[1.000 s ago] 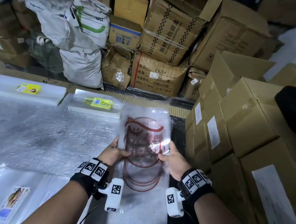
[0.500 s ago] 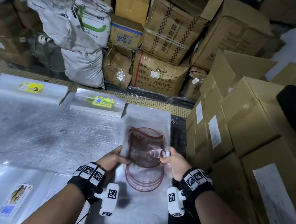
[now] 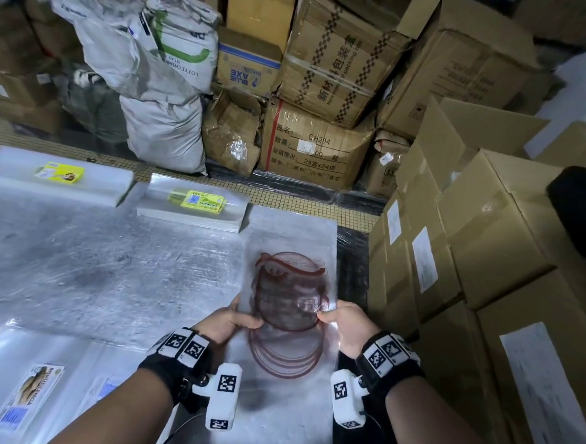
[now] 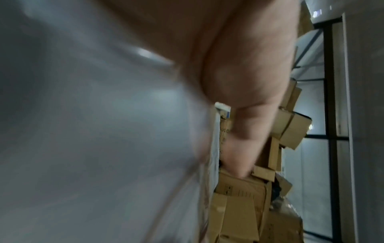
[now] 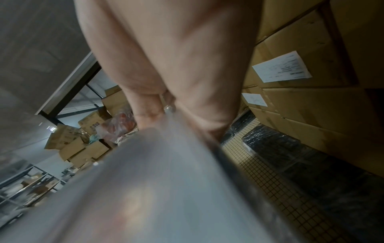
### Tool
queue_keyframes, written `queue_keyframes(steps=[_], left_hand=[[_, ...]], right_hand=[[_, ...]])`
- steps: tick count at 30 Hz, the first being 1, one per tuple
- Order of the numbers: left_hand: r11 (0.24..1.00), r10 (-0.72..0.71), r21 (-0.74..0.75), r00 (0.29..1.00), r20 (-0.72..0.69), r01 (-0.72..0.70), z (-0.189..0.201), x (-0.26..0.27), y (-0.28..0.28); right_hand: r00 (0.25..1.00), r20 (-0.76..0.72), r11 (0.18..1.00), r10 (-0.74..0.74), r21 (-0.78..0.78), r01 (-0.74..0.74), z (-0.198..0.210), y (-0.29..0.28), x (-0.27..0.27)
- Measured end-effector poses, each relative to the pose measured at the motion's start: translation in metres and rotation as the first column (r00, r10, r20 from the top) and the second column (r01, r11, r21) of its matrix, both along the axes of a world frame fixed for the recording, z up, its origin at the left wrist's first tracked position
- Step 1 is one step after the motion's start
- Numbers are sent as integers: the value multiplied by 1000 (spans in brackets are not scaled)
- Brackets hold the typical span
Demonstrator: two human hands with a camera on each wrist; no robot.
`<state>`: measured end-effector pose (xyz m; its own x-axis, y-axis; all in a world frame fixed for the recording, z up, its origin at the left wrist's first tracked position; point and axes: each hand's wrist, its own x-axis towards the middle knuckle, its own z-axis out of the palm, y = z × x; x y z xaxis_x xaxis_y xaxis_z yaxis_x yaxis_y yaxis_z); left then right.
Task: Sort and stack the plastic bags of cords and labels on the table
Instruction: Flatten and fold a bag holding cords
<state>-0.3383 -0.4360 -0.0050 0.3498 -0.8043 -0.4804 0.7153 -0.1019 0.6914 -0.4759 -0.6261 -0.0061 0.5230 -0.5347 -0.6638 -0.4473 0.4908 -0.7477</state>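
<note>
The plastic bag of cords (image 3: 289,290) sits near the right edge of the table (image 3: 93,271), held up a little at its near end. It is clear, and dark red cords are coiled in rings inside it. Under it lies another clear bag with more red rings (image 3: 285,358), flat on the table.

The left hand (image 3: 225,322) holds the bag's left edge, with the thumb on top and the fingers curled under. The right hand (image 3: 345,323) pinches the bag's right edge, thumb on top too. Both arms reach forward side by side, and each wrist has a black band with a white camera block.

The table is big, with a shiny, wrinkly silver top. At its far side lie two flat stacks of clear bags, each with a yellow label on top: one at the far left (image 3: 57,180) and one nearer the middle (image 3: 193,207). At the near left corner is a clear bag with a fish label (image 3: 30,394).

Brown cardboard boxes (image 3: 488,251) are piled high just right of the table. More boxes and white sacks (image 3: 150,69) are piled behind it.

The wrist views are blurry and show only skin, plastic and boxes.
</note>
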Motion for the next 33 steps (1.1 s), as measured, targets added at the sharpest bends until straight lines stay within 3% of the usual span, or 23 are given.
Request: queue_keyframes(steps=[8, 13, 17, 24, 27, 29, 33], left_hand=[[961, -51, 276, 994, 100, 22, -16, 9, 0], [987, 3, 162, 1000, -24, 1, -26, 19, 2], [995, 3, 99, 989, -146, 11, -32, 20, 0], [960, 111, 259, 994, 3, -108, -13, 2, -8], [950, 171, 267, 985, -12, -162, -11, 1, -11], [952, 183, 257, 982, -38, -167, -10, 1, -8], [953, 152, 273, 987, -50, -133, -19, 5, -1]], right_hand=[[995, 94, 995, 28, 88, -36, 11, -3, -2], [961, 187, 956, 205, 172, -238, 24, -6, -15], [963, 204, 967, 174, 150, -207, 14, -4, -18], [963, 62, 964, 264, -42, -262, 1, 9, -14], [964, 92, 969, 248, -50, -244, 5, 13, -12], [970, 138, 979, 201, -15, -201, 8, 12, -11], [969, 230, 971, 90, 197, -137, 8, 8, -14]])
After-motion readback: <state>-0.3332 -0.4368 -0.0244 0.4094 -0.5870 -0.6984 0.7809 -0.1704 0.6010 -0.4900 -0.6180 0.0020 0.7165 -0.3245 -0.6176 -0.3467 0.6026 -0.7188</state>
